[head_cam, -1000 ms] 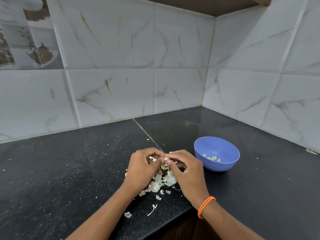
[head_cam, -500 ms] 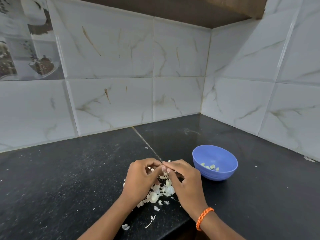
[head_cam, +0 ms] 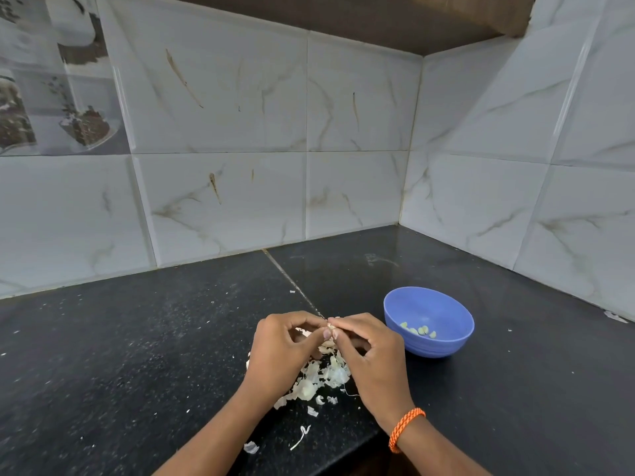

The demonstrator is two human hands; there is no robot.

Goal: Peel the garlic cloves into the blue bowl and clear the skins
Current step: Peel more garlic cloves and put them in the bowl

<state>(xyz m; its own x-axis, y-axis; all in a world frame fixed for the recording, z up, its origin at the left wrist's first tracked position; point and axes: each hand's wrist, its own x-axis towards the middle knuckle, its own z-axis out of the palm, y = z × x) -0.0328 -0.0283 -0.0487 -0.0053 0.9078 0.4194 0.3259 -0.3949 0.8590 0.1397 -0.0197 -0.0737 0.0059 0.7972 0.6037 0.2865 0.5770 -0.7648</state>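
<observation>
Garlic clove [head_cam: 330,326], small and mostly hidden, sits pinched between the fingertips of both hands, which meet above the black counter [head_cam: 137,338]. The left hand [head_cam: 281,348] has its fingers curled in, thumb and forefinger closed on the clove's left side. The right hand [head_cam: 372,352] curls the same way and nips the clove from the right; whether it grips the clove itself or a flap of skin on it is hard to tell at this size. An orange braided band [head_cam: 405,429] circles the right wrist.

Directly beneath and between the two hands lies a heap of pale garlic skins [head_cam: 323,376], with a few stray scraps [head_cam: 302,436] trailing back toward the wrists near the counter's front edge. Just right of the right hand, close but not touching, stands the blue bowl [head_cam: 443,348], with several peeled cloves [head_cam: 419,329] in its bottom. Beyond the hands, marbled white tiles [head_cam: 223,201] line the corner walls.
</observation>
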